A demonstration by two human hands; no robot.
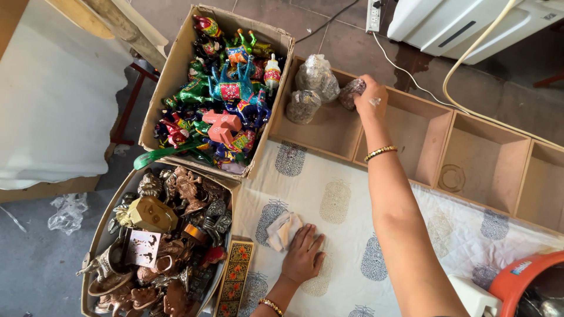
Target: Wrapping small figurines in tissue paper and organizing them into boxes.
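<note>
Head view: right fingers point(365, 88) grip wrapped figurine point(351, 93) inside shelf compartment point(329, 132).

**Bright Paint, Dull Metal, Pale Print**

The painted animal figures point(226, 100) show green, blue, red, pink and yellow. The metal figurines point(170, 235) look bronze, copper and brass. The cloth point(346, 235) is white with grey-green oval motifs. The narrow box point(235, 276) carries orange-and-gold floral painting. The bucket point(523, 282) is orange-red.

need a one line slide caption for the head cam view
Right hand places a plastic-wrapped bundle into a wooden shelf compartment; left hand rests by a folded cloth.
</note>
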